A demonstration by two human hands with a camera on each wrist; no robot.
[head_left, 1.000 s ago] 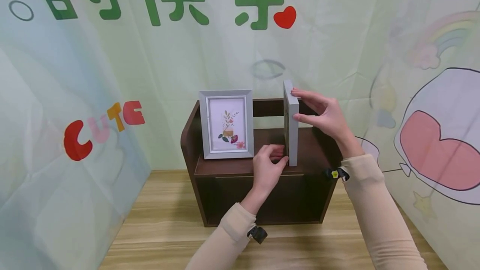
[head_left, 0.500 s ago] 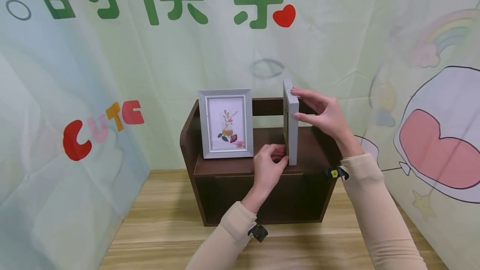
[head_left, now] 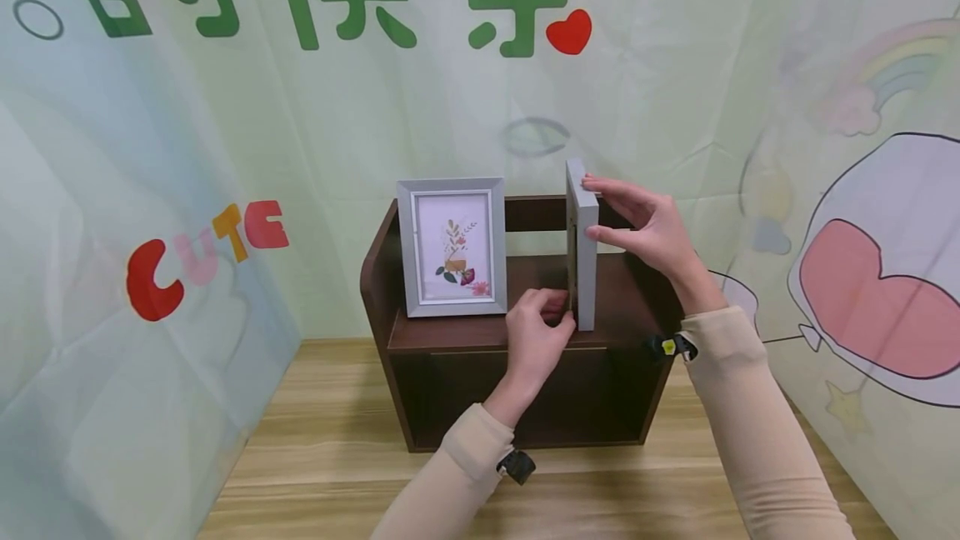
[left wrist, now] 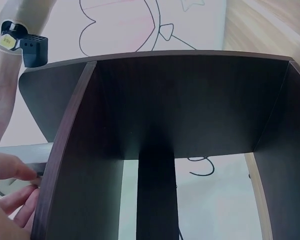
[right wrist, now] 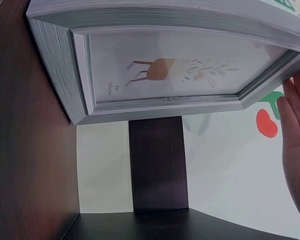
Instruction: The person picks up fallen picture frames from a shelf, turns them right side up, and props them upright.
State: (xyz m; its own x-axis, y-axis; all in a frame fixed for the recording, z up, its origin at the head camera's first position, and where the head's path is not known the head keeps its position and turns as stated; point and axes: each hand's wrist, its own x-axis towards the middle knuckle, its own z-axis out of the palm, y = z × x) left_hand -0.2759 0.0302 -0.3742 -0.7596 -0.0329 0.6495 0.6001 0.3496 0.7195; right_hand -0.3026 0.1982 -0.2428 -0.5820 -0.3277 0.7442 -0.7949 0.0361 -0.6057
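Observation:
A grey picture frame (head_left: 588, 273) stands upright and edge-on on the right part of the dark brown shelf (head_left: 622, 307). My right hand (head_left: 651, 227) holds its upper part, thumb on the side edge and fingers at the top. At the frame's lower back, my left hand (head_left: 536, 336) pinches with thumb and fingers; in the left wrist view, the pinched bit is mostly hidden behind the thumb (left wrist: 15, 167). The right wrist view shows the frame's front, with a plant print (right wrist: 160, 70). A second grey picture frame (head_left: 495, 273) with a flower print faces me on the left.
The shelf has raised side panels (head_left: 380, 273) and a back rail (head_left: 532, 215), with an open compartment (head_left: 510, 398) below. It stands on a wood-grain table (head_left: 322, 440). A printed cloth backdrop (head_left: 337, 132) closes in the back and both sides.
My left hand's thumb has shifted very slightly left at the frame's lower edge. Otherwise both hands and both frames stay where they were.

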